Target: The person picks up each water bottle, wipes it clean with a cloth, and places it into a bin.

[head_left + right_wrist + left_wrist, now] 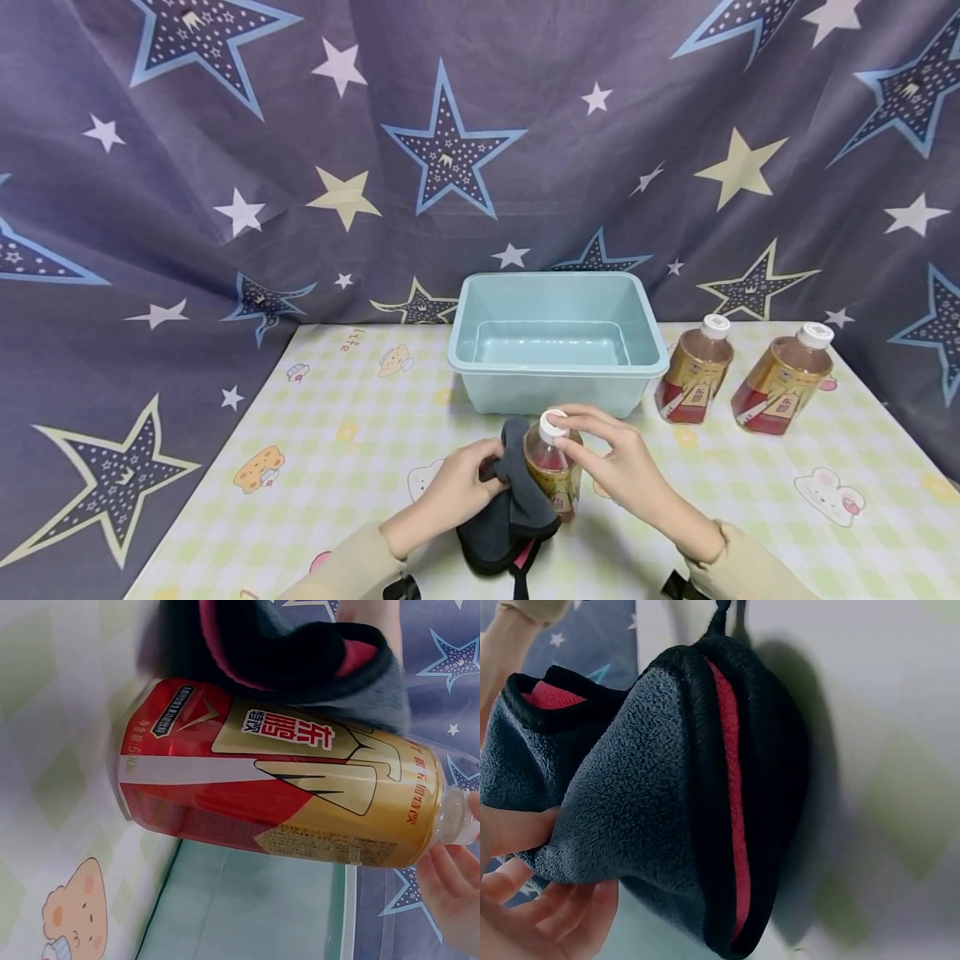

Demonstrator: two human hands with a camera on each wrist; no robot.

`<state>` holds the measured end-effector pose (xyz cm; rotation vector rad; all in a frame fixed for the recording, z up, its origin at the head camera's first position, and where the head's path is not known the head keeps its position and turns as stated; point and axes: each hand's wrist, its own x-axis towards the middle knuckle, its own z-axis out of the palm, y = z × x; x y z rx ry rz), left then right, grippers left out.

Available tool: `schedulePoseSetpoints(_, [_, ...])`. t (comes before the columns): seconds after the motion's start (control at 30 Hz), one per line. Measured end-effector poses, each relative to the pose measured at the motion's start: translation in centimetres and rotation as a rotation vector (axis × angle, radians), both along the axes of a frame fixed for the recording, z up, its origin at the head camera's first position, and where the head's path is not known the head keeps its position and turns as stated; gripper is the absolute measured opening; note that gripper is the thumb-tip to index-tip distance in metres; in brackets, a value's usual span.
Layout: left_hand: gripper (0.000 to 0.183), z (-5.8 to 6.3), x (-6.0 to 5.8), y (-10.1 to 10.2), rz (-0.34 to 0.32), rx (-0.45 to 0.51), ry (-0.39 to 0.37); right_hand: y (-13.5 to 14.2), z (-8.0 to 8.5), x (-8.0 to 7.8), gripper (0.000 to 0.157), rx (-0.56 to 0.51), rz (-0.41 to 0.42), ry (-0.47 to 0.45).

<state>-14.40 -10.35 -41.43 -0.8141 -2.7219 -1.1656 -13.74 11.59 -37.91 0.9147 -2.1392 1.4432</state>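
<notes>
Pinching the white cap (550,430) with my right hand (618,454), fingers bent down, I hold the bottle (567,490) before the blue tub (558,393). My left hand (465,479) pinches the gray cloth (510,504) beside it.

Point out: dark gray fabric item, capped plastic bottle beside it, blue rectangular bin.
Dark gray fabric item (641,772): left wrist view, fuzzy side.
Capped plastic bottle (281,780): right wrist view, label.
Blue rectangular bin (555,392): head view, outer front wall.

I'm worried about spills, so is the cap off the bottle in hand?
No, the right hand pinches the white cap, seated atop the bottle.
</notes>
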Motion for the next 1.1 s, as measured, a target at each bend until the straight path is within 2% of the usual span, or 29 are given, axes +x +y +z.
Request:
schedulePoseSetpoints(0.13, [0.018, 1.1, 0.2, 0.0, 0.010, 0.024, 0.017, -0.1, -0.2, -0.2, 0.032, -0.006, -0.020, 0.068])
schedulePoseSetpoints(0.23, [0.018, 1.7, 0.4, 0.0, 0.019, 0.048, 0.009, -0.1, -0.3, -0.3, 0.032, -0.011, -0.018, 0.081])
schedulePoseSetpoints(0.53, [0.017, 2.5, 0.5, 0.1, 0.027, 0.065, 0.020, -0.1, 0.2, 0.0, 0.028, 0.015, -0.020, 0.043])
schedulePoseSetpoints(0.8, [0.017, 2.1, 0.5, 0.2, 0.017, 0.070, 0.021, -0.1, 0.2, 0.0, 0.027, 0.019, -0.019, 0.012])
schedulePoseSetpoints(1.1, [0.021, 0.6, 0.1, 0.3, 0.015, 0.042, 0.043, 0.0, 0.1, 0.0, 0.028, 0.013, -0.016, 0.019])
